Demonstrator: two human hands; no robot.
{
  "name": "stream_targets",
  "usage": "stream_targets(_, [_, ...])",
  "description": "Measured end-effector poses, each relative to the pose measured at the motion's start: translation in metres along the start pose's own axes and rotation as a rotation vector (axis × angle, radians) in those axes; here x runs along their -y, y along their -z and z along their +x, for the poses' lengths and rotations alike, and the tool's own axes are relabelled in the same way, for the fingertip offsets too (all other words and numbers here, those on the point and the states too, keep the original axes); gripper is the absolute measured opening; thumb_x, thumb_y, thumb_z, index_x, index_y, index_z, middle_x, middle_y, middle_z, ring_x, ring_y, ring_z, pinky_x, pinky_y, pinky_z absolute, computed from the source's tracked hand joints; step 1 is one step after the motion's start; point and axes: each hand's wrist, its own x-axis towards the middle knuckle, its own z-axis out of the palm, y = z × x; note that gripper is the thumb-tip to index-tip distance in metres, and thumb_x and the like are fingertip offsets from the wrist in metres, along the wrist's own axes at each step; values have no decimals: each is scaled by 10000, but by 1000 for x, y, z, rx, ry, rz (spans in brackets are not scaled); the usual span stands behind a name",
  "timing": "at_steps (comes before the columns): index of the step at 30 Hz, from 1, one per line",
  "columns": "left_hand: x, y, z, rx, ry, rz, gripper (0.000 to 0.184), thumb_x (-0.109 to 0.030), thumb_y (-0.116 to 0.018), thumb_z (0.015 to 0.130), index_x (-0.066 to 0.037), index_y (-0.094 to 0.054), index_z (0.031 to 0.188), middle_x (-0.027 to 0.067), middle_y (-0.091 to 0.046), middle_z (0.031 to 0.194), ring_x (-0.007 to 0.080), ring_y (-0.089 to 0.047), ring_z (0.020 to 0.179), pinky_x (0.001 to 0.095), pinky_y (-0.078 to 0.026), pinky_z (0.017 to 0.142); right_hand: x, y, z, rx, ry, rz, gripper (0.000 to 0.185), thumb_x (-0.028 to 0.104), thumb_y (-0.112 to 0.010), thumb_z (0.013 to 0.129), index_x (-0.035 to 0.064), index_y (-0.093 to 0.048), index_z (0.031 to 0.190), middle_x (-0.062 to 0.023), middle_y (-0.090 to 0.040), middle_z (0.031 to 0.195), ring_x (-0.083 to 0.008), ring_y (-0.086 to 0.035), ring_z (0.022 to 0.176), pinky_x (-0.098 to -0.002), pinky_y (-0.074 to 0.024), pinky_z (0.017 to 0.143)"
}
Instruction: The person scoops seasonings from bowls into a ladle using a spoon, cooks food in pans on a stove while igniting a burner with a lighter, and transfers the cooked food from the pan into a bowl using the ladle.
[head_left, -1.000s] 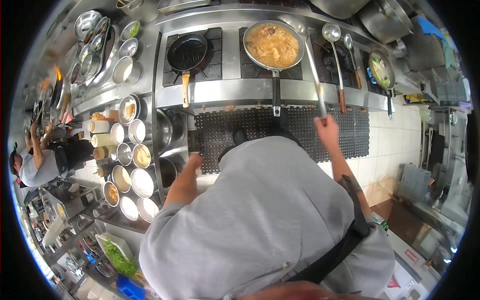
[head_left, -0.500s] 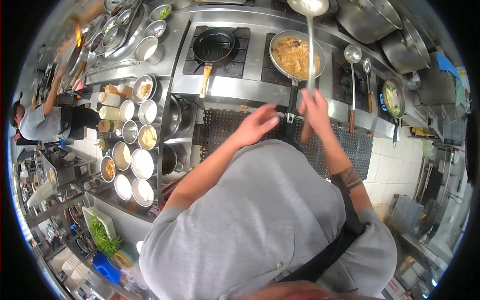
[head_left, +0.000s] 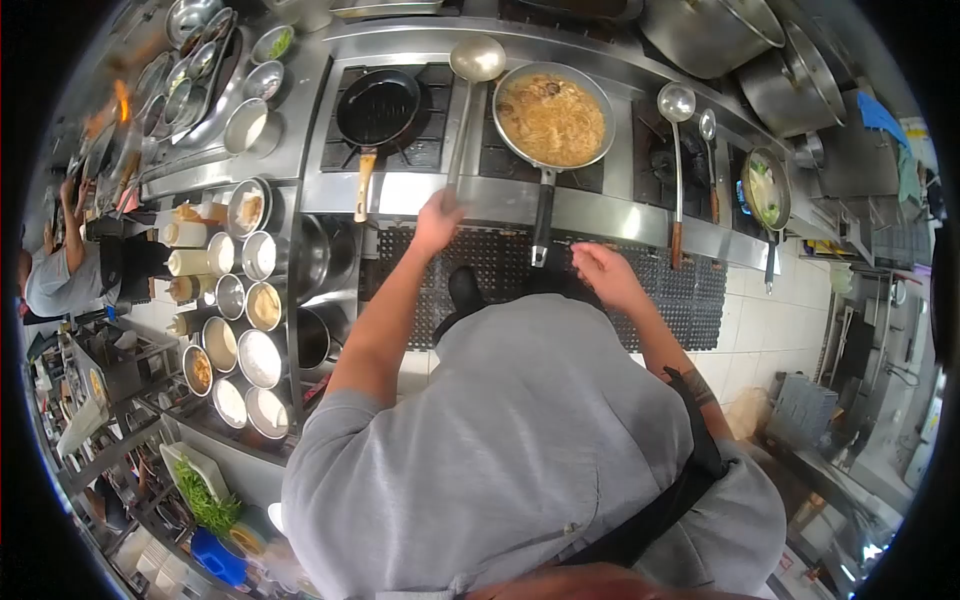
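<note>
My left hand (head_left: 437,222) is closed around the handle of a long steel ladle (head_left: 476,60). The ladle's bowl is raised between two burners, left of a pan of noodle-like food in brown sauce (head_left: 553,118). That pan rests on the middle burner, its black handle (head_left: 543,215) pointing toward me. Just right of that handle hovers my right hand (head_left: 608,276), its fingers loosely bent and holding nothing I can see. A black frying pan (head_left: 378,106) with a wooden handle sits on the left burner.
Farther right, a second ladle (head_left: 676,103) and a spoon (head_left: 708,126) lie across the stove. A small pan (head_left: 765,188) holds greens. Large pots (head_left: 710,35) stand behind. Ingredient tubs (head_left: 261,358) and bottles (head_left: 186,234) line the left, where a co-worker (head_left: 66,262) stands near flames.
The ladle has passed from my right hand to my left and shifted left, away from over the noodle-like food. My right hand has let go and dropped lower.
</note>
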Motion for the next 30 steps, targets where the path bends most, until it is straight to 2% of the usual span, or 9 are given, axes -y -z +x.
stream_targets(3, [53, -13, 32, -123, -162, 290, 531, -153, -739, 858, 23, -554, 1323, 152, -675, 948, 232, -631, 660, 378, -538, 626, -34, 34, -9, 19, -95, -114, 400, 326, -653, 1004, 22, -658, 1265, -120, -728, 1080, -178, -688, 944, -326, -541, 839])
stream_targets(6, [40, -32, 28, -395, -83, 568, 522, -108, -707, 784, 23, -583, 1274, 241, -519, 1257, 405, -564, 1096, 488, -478, 960, -36, 63, -5, 131, -74, -285, 401, 336, -662, 976, 23, -678, 1225, -124, -731, 1029, -237, -702, 925, -355, -545, 833])
stream_targets(10, [34, -54, -2, -655, -59, 757, 480, -179, -710, 830, 33, -586, 1243, 234, -521, 1268, 438, -491, 1188, 533, -429, 1009, -45, 109, 27, 253, 131, -514, 346, 323, -640, 967, 23, -696, 1131, -151, -712, 978, -334, -685, 905, -401, -542, 816])
stream_targets(13, [50, -70, -42, -852, -131, 746, 463, -176, -718, 823, 12, -584, 1224, 246, -541, 1222, 447, -499, 1157, 531, -414, 1009, -68, 153, 64, 208, 123, -536, 328, 329, -619, 963, 10, -693, 979, -199, -686, 936, -404, -656, 895, -452, -524, 790])
stream_targets(17, [89, -115, -131, -956, 203, 691, 392, -162, -711, 819, 21, -611, 1150, 284, -583, 1155, 448, -547, 1122, 530, -431, 993, -101, 197, 111, 422, 145, -715, 371, 348, -617, 966, -1, -665, 850, -234, -668, 842, -429, -645, 820, -477, -500, 732])
stream_targets(21, [178, -177, -229, -345, 723, 497, 482, -363, -664, 861, 55, -711, 1098, 290, -694, 1152, 425, -679, 1060, 471, -551, 899, -91, 191, 126, 674, 261, -792, 391, 375, -639, 957, -1, -665, 851, -233, -668, 801, -392, -643, 739, -455, -504, 683])
stream_targets(23, [140, -216, -268, -383, 1028, 59, 468, -398, -613, 891, 35, -747, 1007, 254, -728, 1084, 374, -707, 1019, 461, -550, 884, -96, 175, 135, 788, 354, -839, 379, 372, -645, 952, 4, -675, 869, -229, -687, 849, -401, -676, 822, -461, -519, 748])
stream_targets(26, [191, -268, -306, -445, 879, 422, 449, -396, -637, 872, 27, -754, 967, 242, -737, 1037, 391, -706, 973, 471, -549, 871, -76, 150, 124, 907, 418, -876, 368, 358, -638, 959, -4, -700, 929, -213, -722, 886, -382, -705, 858, -442, -536, 769])
stream_targets(30, [163, -325, -340, -660, 790, 182, 377, -278, -600, 815, -24, -757, 1045, 238, -729, 1044, 395, -697, 1005, 472, -544, 913, -45, 134, 78, 1000, 500, -996, 367, 353, -631, 956, -7, -705, 954, -210, -727, 889, -379, -712, 885, -443, -542, 781])
